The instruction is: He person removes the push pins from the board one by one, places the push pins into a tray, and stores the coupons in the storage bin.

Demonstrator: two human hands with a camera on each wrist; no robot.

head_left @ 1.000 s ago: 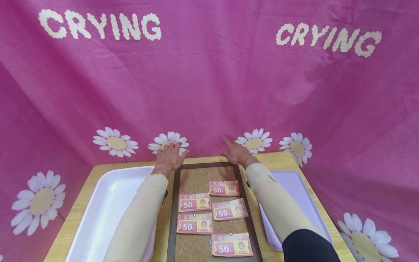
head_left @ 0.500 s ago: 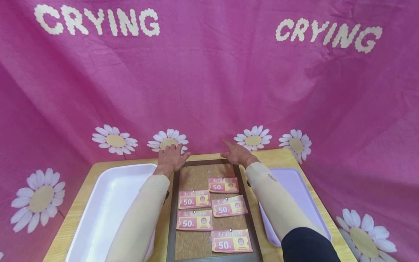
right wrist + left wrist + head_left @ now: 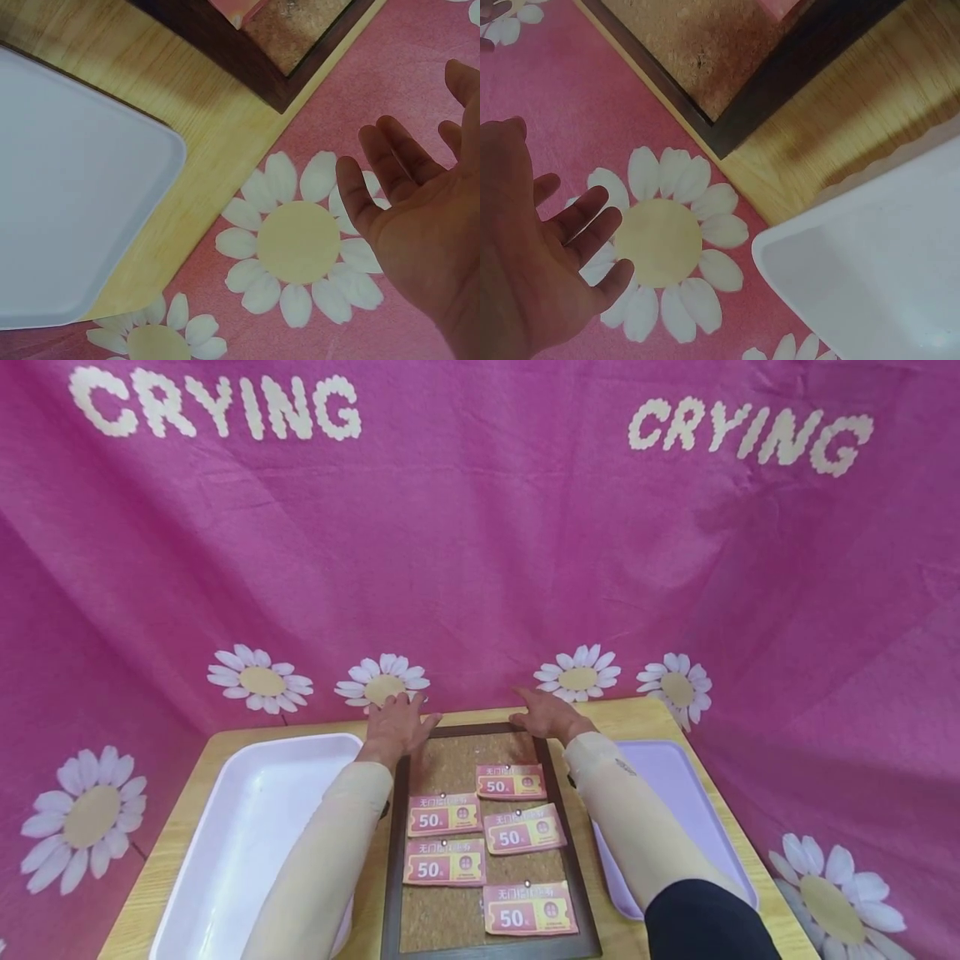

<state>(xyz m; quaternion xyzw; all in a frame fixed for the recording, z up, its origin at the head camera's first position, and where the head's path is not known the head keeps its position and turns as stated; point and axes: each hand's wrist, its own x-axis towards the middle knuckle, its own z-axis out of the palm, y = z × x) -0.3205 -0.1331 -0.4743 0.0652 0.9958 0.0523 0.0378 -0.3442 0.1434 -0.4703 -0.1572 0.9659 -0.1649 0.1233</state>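
Note:
My left hand (image 3: 397, 727) hovers near the far left corner of a dark-framed cork board (image 3: 442, 927); its fingers are spread and hold nothing. Over the far right corner, my right hand (image 3: 550, 714) is likewise loosely extended with nothing in it. Both wrist views show the left palm (image 3: 525, 277) and the right palm (image 3: 435, 247) apart from the board's frame. Several pink and yellow "50" coupons (image 3: 530, 910) are fixed to the cork in two columns, each with a small pin at its top edge.
A deep white tray (image 3: 247, 827) stands left of the board, partly behind my left forearm. A shallow lilac tray (image 3: 667, 785) lies to the right, partly under my right forearm. The wooden table (image 3: 630, 717) ends at a pink curtain (image 3: 480, 543) printed with daisies.
The whole scene has shifted slightly up in the head view. My hands have drawn a little lower relative to the board's far corners, the left one also slightly rightward. Coupons and trays stay put.

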